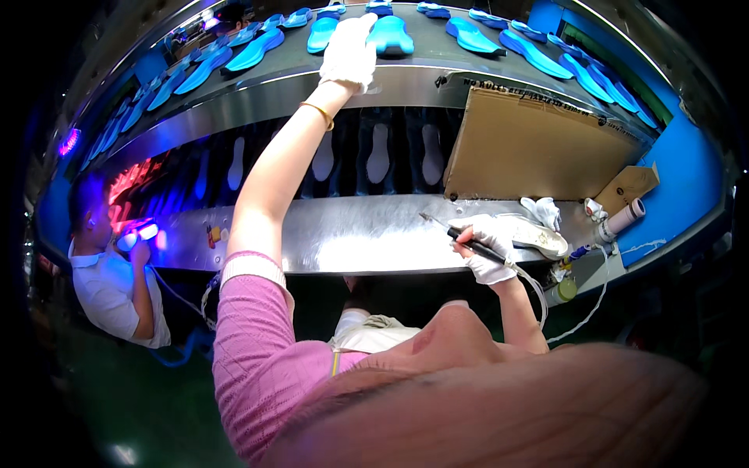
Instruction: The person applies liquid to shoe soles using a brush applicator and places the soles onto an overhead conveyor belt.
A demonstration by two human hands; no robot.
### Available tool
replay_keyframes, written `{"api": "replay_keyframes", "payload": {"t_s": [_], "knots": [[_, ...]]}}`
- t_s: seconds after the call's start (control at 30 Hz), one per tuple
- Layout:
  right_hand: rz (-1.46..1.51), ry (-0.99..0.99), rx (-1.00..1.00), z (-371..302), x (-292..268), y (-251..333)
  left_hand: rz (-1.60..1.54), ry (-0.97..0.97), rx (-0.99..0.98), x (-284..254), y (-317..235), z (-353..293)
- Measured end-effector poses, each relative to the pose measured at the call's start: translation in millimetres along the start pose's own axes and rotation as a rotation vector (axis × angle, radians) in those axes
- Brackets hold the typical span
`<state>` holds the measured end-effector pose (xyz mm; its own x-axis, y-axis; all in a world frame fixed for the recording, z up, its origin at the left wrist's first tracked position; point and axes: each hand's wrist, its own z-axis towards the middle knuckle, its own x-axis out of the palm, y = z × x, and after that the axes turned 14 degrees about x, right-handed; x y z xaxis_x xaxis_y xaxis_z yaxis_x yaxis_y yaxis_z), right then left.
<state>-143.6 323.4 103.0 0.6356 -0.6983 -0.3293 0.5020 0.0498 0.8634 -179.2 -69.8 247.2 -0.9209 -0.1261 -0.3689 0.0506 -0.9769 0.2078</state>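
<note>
My left hand (349, 54), in a white glove, reaches far forward over the conveyor belt (429, 56). Its fingers stretch between two bright blue shoe soles (392, 36) and partly cover their edges; whether they touch is unclear. My right hand (488, 248), also gloved, is closed around a corded pen-shaped tool (476, 245) with a black handle and a thin metal tip. The tip points up and left, over the metal ledge (351, 234). Beside this hand, to the right, lies a whitish shoe-shaped piece (538, 236).
More blue soles (534, 54) line the belt on both sides. A cardboard sheet (538, 144) leans right of pale soles (378, 154) on a dark lower level. White cloth (542, 210), a pinkish roll (624, 221) and a jar (563, 291) are at right. Another person (117, 281) works at left.
</note>
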Motion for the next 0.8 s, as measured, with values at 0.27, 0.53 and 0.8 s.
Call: {"api": "replay_keyframes", "payload": {"t_s": [0.27, 0.53, 0.8], "knots": [[0.057, 0.054, 0.173, 2.7, 29.5, -18.5, 0.284, 0.597, -0.321, -32.4, 63.2, -2.5], [0.180, -0.042, 0.211, -14.1, 34.3, -27.2, -0.192, -0.207, 0.026, -134.3, -10.9, -30.6], [0.478, -0.057, 0.273, -18.4, 46.9, -34.7, -1.458, -0.614, -0.547, -224.7, -46.2, -79.2]]}}
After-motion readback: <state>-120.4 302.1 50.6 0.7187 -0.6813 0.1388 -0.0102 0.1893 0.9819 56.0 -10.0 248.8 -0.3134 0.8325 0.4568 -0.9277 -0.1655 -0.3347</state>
